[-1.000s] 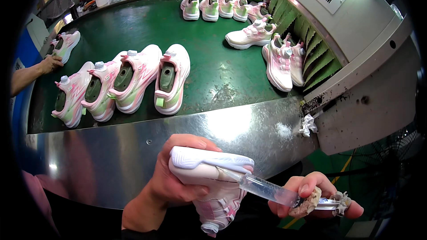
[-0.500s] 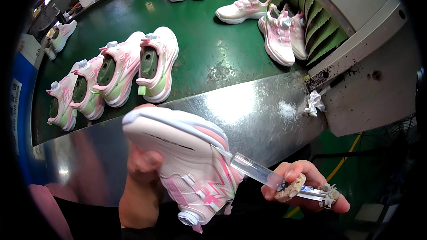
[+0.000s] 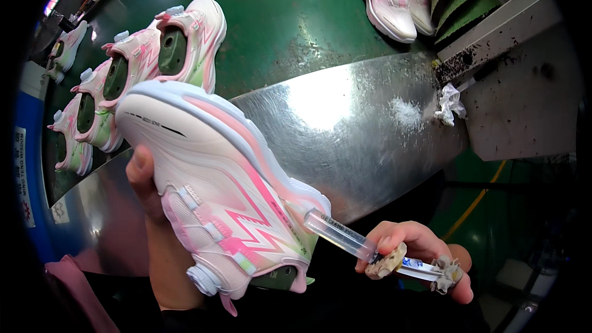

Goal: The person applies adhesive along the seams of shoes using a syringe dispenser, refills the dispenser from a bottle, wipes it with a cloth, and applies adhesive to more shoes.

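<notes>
A white and pink sneaker (image 3: 206, 142) with a dial closure is gripped in my left hand (image 3: 144, 179), tilted so its side and sole edge face up. Most of that hand is hidden behind the shoe. My right hand (image 3: 425, 246) is closed round a clear syringe (image 3: 340, 234), thumb at the plunger end. Beige wads of material are wrapped on the syringe's flange and plunger end. The front of the barrel lies close to the sole edge near the heel; whether its tip touches cannot be made out.
Several matching sneakers (image 3: 191, 43) stand on the green belt (image 3: 265, 37) at left, and more (image 3: 391, 3) near green curtain flaps (image 3: 465, 6). A steel plate (image 3: 370, 148) edges the belt. Crumpled white paper (image 3: 450, 106) sits beside the machine at right.
The sneaker has turned and come closer, showing more of its side. The syringe's front has shifted along the sole edge toward the heel. The view has tilted downward.
</notes>
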The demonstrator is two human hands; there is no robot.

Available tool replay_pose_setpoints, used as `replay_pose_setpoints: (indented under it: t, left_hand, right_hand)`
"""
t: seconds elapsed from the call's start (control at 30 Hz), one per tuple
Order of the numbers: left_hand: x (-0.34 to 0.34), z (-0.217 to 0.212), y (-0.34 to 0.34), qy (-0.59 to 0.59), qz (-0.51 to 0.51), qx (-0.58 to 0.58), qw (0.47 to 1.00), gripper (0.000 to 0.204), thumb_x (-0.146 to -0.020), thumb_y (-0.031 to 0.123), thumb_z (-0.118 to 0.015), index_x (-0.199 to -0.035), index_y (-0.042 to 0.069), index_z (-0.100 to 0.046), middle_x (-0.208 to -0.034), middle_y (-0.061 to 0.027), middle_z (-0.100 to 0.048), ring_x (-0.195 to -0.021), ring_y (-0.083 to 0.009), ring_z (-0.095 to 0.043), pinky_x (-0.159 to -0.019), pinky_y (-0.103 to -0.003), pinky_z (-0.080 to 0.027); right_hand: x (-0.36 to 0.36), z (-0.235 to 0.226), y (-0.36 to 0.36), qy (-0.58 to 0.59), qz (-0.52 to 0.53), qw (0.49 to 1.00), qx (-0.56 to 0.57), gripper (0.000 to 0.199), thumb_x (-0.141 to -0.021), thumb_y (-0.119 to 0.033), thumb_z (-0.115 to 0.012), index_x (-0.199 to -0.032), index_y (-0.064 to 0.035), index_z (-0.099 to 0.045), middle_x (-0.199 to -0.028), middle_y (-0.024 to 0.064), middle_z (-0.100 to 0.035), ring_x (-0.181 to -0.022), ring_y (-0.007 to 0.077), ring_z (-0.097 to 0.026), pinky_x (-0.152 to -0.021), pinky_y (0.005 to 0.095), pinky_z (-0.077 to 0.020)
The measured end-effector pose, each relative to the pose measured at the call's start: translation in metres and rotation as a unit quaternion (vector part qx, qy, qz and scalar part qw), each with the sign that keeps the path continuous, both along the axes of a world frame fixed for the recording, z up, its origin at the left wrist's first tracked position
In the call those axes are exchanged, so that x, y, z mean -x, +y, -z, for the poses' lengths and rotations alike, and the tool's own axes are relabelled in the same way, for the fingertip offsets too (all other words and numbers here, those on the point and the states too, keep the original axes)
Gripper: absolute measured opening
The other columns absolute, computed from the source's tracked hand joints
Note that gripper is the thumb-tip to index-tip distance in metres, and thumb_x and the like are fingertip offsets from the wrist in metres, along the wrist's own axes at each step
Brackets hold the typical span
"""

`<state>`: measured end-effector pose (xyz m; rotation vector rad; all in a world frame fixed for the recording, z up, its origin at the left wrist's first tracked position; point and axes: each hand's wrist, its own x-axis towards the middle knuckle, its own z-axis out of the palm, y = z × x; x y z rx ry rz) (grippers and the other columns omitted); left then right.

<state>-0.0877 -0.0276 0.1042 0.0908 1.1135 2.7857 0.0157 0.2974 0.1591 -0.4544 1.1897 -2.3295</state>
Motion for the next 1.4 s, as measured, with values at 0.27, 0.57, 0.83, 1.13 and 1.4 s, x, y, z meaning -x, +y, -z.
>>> replay_pose_setpoints:
  t: [0.27, 0.57, 0.83, 1.13, 1.4]
  left_hand:
    - [0.017, 0.023, -0.014, -0.03, -0.031, -0.026, 0.999, 0.059, -0.089, 0.044, -0.057, -0.135, 0.009, -0.046, -0.126, -0.0115, -0.057, -0.111, -0.0267, -0.057, -0.097, -0.043, -0.046]
    - [0.015, 0.008, -0.017, -0.073, -0.141, 0.042, 0.986, 0.054, -0.09, 0.04, -0.055, -0.134, 0.009, -0.047, -0.121, -0.0099, -0.06, -0.108, -0.0231, -0.059, -0.096, -0.037, -0.047]
    - [0.021, 0.031, -0.001, -0.088, -0.124, 0.063, 0.986, 0.052, -0.089, 0.035, -0.057, -0.132, 0.007, -0.047, -0.121, -0.0106, -0.059, -0.107, -0.0242, -0.058, -0.097, -0.038, -0.047]
    - [0.007, 0.025, -0.02, -0.085, -0.136, 0.107, 0.981, 0.05, -0.087, 0.03, -0.059, -0.129, 0.005, -0.047, -0.12, -0.0114, -0.059, -0.106, -0.0255, -0.058, -0.098, -0.039, -0.047]
    - [-0.045, 0.024, -0.059, -0.085, -0.145, 0.187, 0.968, 0.049, -0.086, 0.025, -0.061, -0.127, 0.003, -0.047, -0.119, -0.0122, -0.058, -0.105, -0.0267, -0.058, -0.098, -0.04, -0.047]
  right_hand:
    - [-0.027, -0.001, 0.01, -0.044, 0.017, 0.999, -0.019, 0.101, -0.07, -0.071, -0.067, -0.129, 0.0064, -0.041, -0.117, 0.0263, -0.045, -0.109, 0.0367, -0.056, -0.092, 0.0397, -0.0486]
    - [-0.037, 0.014, 0.022, -0.04, 0.019, 0.999, 0.011, 0.099, -0.072, -0.07, -0.066, -0.129, 0.0067, -0.041, -0.119, 0.0281, -0.045, -0.106, 0.0342, -0.057, -0.089, 0.0383, -0.0493]
    - [-0.036, 0.037, 0.03, -0.03, 0.021, 0.998, 0.044, 0.101, -0.071, -0.068, -0.069, -0.132, 0.007, -0.039, -0.122, 0.0288, -0.044, -0.106, 0.0305, -0.056, -0.09, 0.0361, -0.0484]
    - [-0.038, 0.054, 0.026, -0.006, 0.011, 0.997, 0.077, 0.103, -0.07, -0.066, -0.071, -0.133, 0.0074, -0.037, -0.125, 0.0268, -0.042, -0.11, 0.0296, -0.053, -0.093, 0.0365, -0.046]
    - [-0.035, 0.076, 0.025, 0.021, 0.013, 0.996, 0.081, 0.106, -0.069, -0.066, -0.072, -0.134, 0.0096, -0.035, -0.127, 0.023, -0.041, -0.115, 0.0307, -0.048, -0.096, 0.0393, -0.0416]
